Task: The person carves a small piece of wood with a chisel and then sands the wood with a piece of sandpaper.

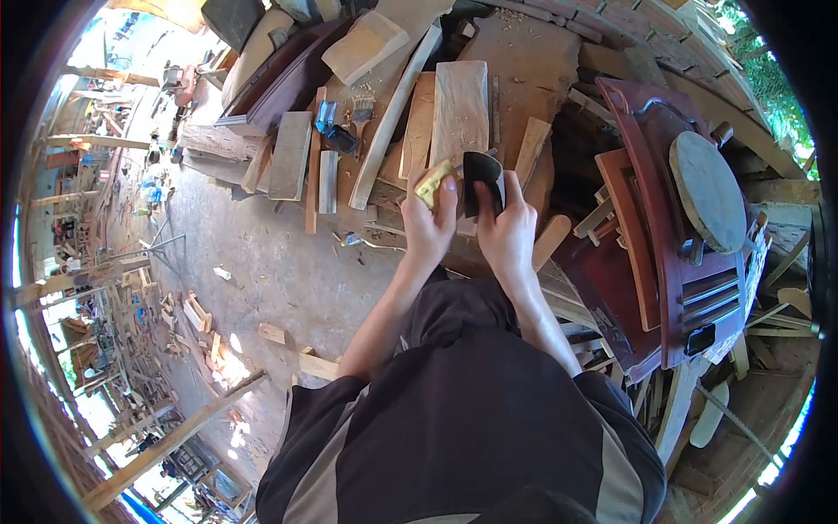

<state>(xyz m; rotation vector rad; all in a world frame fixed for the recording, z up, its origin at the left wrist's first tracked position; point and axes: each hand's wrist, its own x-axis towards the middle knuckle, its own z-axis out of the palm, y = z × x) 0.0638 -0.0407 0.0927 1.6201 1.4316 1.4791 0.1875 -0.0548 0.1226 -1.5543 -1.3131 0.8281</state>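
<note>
My left hand (426, 229) is closed around a small yellowish block (431, 182), whose exact kind I cannot make out. Close beside it, my right hand (510, 229) grips a dark, bent sheet that looks like sandpaper (479, 172). The two hands are held close together in front of my body, above the near edge of a wooden work surface (532, 52). Behind them a pale wooden board (461, 105) lies on that surface. My fingers partly hide both held things.
Left of the hands are a paintbrush (362, 112), a blue-labelled container (326, 115) and several wood offcuts (291, 155). At right, dark red furniture panels (642, 175) lean with a round wooden disc (707, 192). Wood scraps (272, 333) lie on the concrete floor (253, 244).
</note>
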